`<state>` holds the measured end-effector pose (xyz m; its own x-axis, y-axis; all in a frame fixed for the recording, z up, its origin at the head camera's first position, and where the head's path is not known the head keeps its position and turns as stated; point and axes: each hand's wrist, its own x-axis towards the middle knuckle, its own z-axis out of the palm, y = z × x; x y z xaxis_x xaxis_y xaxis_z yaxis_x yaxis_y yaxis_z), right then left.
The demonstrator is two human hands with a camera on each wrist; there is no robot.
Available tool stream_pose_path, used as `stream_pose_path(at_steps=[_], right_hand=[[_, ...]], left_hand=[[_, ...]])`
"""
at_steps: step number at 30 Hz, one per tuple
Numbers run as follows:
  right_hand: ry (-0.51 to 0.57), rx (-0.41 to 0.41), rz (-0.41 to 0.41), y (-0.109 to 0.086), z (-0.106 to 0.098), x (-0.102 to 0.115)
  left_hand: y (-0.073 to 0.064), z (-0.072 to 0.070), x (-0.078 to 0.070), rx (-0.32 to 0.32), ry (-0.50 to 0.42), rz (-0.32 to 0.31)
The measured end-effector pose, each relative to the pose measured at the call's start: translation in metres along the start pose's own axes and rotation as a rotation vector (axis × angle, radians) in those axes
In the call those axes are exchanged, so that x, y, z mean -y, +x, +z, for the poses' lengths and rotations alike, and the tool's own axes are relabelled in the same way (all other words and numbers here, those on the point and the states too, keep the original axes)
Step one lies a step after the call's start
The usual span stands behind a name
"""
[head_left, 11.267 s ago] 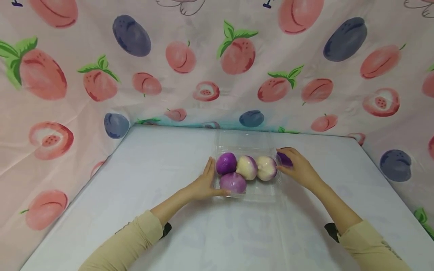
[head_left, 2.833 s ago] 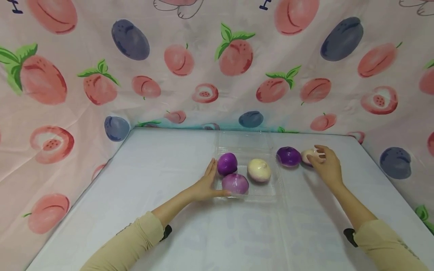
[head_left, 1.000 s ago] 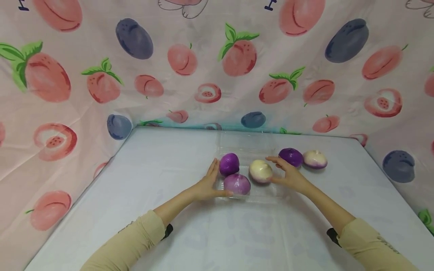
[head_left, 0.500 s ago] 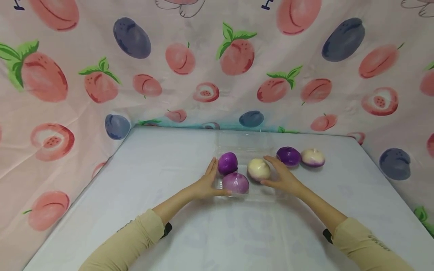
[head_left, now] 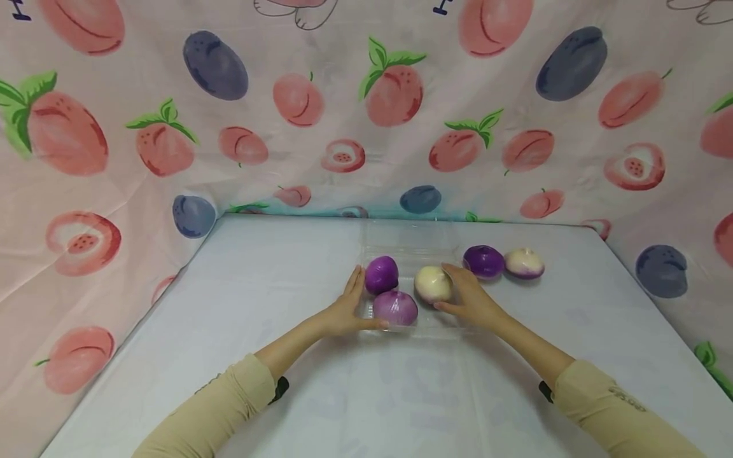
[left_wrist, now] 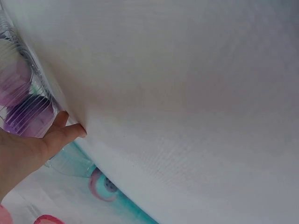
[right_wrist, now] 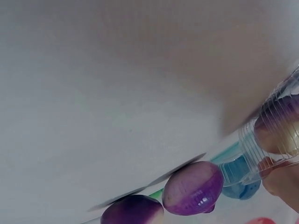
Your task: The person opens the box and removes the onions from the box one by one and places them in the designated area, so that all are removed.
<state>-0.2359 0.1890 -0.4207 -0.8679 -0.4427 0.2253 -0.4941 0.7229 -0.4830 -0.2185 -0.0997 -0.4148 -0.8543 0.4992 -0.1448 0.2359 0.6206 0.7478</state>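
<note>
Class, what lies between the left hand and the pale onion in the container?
Between the left hand and the pale onion lie a deep purple onion and a lighter purple onion, as the head view shows.

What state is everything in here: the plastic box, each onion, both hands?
Clear box: open, lid folded back
Bright purple onion: inside the box
Light purple onion: inside the box
Pale onion: inside, held
Dark purple onion: outside, on the table
White-and-purple onion: outside, on the table
Left hand: resting against the box's side
Right hand: gripping the pale onion
</note>
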Motion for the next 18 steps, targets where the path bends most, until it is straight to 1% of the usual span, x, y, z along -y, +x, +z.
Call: stream_pose_path(at_steps=[5,11,15,18], right_hand=[[-0.076,-0.001,-0.004,0.0021,0.0034,0.0017],[-0.123,-0.012,-0.019,0.0026,0.0035,0.0040],[-0.131,-0.031,-0.023,0.0015,0.0033,0.0042],[-0.120,-0.028,-0.011,0.0008,0.0038,0.0042]], left_hand=[[0.0003,0.0002,0.0024,0.000,0.005,0.000],[-0.0002,0.0000,0.0018,-0.004,0.004,-0.001],[0.0006,0.0006,0.0018,-0.005,0.007,-0.002],[0.0011,0.0010,0.0019,-0.004,0.008,-0.007]])
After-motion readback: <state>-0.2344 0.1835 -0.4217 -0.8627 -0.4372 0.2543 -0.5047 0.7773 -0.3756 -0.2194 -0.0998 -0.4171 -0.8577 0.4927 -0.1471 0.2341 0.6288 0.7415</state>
